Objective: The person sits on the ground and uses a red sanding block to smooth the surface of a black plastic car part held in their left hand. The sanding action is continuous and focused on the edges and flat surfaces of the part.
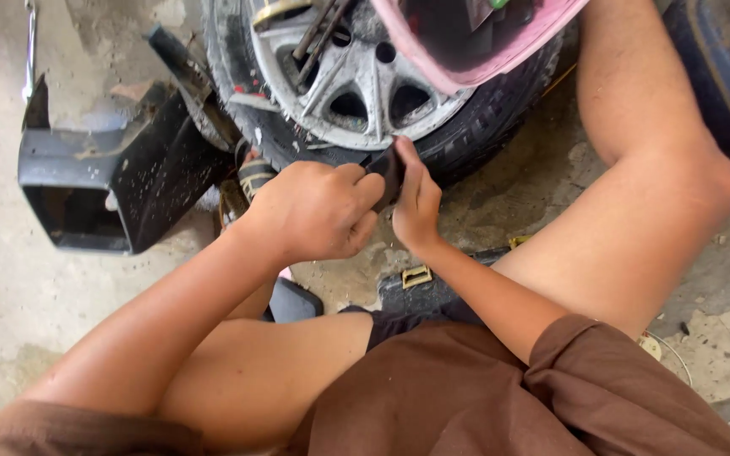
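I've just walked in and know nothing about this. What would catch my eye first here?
Probably the car wheel lying on the concrete floor at top centre, its silver rim scuffed, a pink basin resting on it. Just below, the left hand and right hand pinch a small dark piece at the tyre's edge. A black box-shaped part sits left.

The thing being worked on is a small flat black strip (pixel 390 173), looks like rubber, pinched between both hands right at the edge of the tyre (pixel 483 127). That tyre's lying flat on the concrete, black and dusty, wrapped around a grimy silver alloy rim (pixel 361 80) with spoke holes.
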